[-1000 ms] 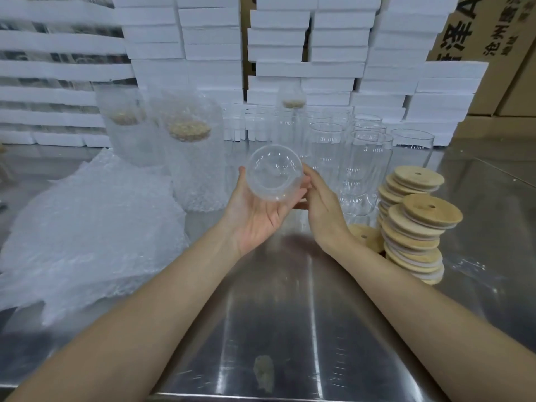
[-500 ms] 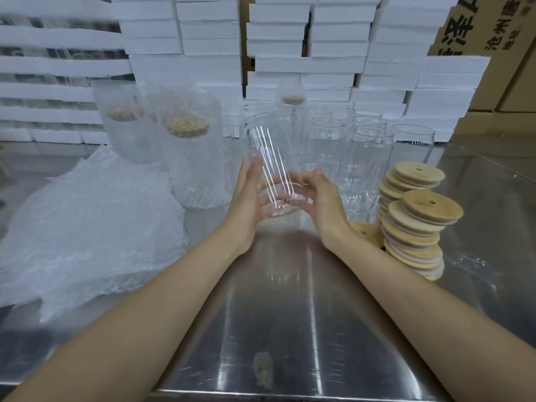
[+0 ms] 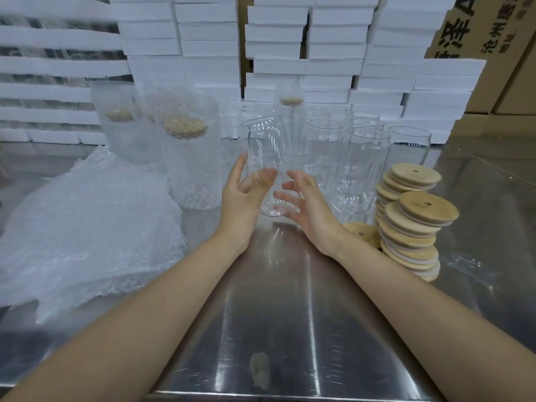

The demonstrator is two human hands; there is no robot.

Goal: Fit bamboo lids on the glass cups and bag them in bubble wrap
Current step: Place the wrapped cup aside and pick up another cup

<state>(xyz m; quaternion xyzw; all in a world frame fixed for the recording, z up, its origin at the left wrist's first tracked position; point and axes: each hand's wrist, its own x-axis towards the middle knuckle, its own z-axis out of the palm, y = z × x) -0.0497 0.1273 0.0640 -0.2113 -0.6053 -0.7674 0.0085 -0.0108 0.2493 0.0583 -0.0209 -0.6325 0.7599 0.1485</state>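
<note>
The left hand (image 3: 243, 198) and right hand (image 3: 310, 210) are spread and loose on either side of the upright glass cup (image 3: 266, 146), fingers only lightly against its lower wall (whether it rests on the table (image 3: 290, 314) cannot be told). So slack a hold could let the slick glass tip into the empty cups (image 3: 359, 169) behind. A careless reach might also topple the leaning stack of bamboo lids (image 3: 412, 227).

Head cam, wide-angle, looks fwd/down, close over table (image 3: 290, 314)
</note>
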